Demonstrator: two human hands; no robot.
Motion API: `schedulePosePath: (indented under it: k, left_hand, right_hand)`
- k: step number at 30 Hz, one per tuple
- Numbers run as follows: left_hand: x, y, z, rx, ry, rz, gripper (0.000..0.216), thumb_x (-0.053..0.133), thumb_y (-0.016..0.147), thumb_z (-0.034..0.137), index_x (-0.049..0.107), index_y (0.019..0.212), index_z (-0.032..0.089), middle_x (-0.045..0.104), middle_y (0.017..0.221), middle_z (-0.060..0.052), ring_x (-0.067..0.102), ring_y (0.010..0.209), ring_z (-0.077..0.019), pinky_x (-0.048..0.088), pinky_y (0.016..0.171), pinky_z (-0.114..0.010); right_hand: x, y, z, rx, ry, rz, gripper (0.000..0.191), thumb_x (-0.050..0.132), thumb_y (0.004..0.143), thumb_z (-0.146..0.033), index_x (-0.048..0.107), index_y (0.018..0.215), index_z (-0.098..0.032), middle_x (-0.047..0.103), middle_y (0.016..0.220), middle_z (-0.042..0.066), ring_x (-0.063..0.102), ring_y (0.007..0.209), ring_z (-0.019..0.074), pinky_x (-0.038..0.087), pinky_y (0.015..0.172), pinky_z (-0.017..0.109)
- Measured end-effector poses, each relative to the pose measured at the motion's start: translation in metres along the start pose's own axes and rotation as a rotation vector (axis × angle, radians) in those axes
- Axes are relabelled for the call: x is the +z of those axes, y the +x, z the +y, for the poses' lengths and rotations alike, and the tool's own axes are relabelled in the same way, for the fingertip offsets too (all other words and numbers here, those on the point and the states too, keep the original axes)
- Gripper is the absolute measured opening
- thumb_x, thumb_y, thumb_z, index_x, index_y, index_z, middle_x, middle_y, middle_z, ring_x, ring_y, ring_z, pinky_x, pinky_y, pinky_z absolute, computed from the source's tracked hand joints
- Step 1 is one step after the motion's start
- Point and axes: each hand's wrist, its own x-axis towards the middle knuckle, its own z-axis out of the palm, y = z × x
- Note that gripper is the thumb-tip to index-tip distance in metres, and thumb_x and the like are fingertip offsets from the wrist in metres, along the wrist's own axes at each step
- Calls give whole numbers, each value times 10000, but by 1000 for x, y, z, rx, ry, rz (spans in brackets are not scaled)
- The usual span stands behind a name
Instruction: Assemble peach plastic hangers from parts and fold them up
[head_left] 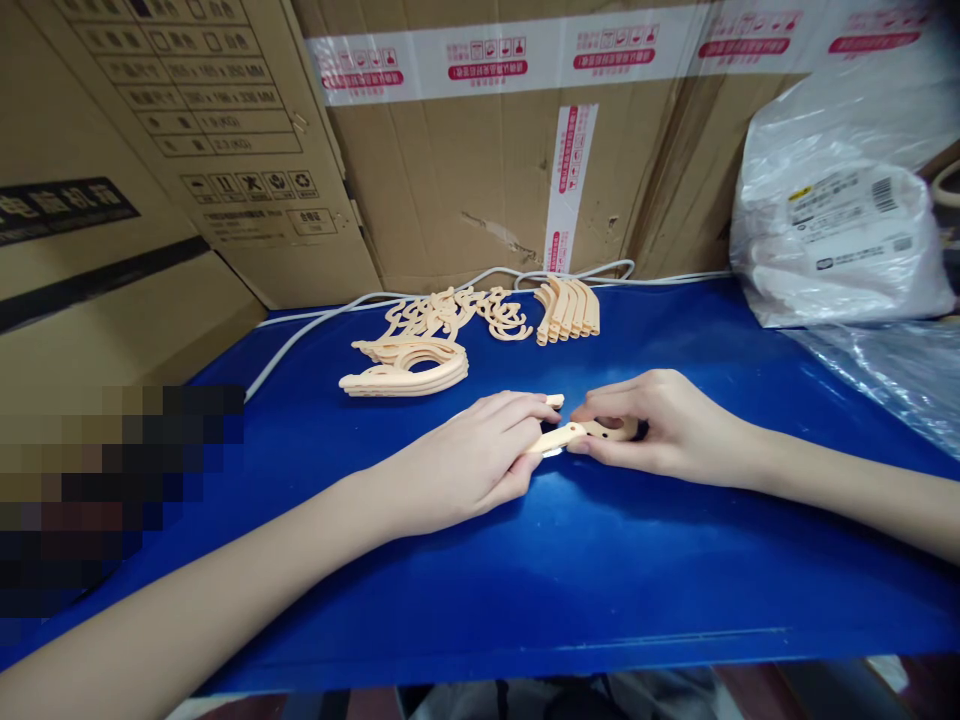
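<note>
Over the middle of the blue tabletop (480, 590), both of my hands are closed on a beige plastic folding hanger (556, 437). My left hand (491, 450) grips one arm of it, and a short beige end pokes out past the fingers. With thumb and fingers my right hand (652, 425) pinches the other side, close to a joint with a small hole. A curved part with dark holes shows between those fingers. Much of the hanger is hidden by both hands.
Behind my hands lie stacked beige hangers (409, 380), a heap of beige hooks (501, 315) and a row of curved beige arms (570, 310). A white cable (300, 325) runs along the back. Cardboard boxes (465, 180) wall the table; a plastic bag (840, 230) sits at right.
</note>
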Motion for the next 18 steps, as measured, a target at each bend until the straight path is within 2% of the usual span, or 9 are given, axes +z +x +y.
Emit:
schedulePosePath:
  k: [12,18]
  left_hand:
    - [4,-1,0,9,22,-18,293,363,1008,228,602,1147,131,552,1347,-120,428,1338,-219,365,1136,-391]
    - [4,-2,-1,10,19,-20,287,364,1007,226,602,1139,138,551,1349,-117,433,1335,-220,365,1138,-388]
  right_hand:
    - [-1,1,0,12,94,-81,290,535,912,-385,668,782,-162,520,587,-29,397,502,78,273,512,210]
    - [0,1,2,38,120,-120,321,518,917,-412,678,797,-161,483,569,-37,368,494,76,256,504,218]
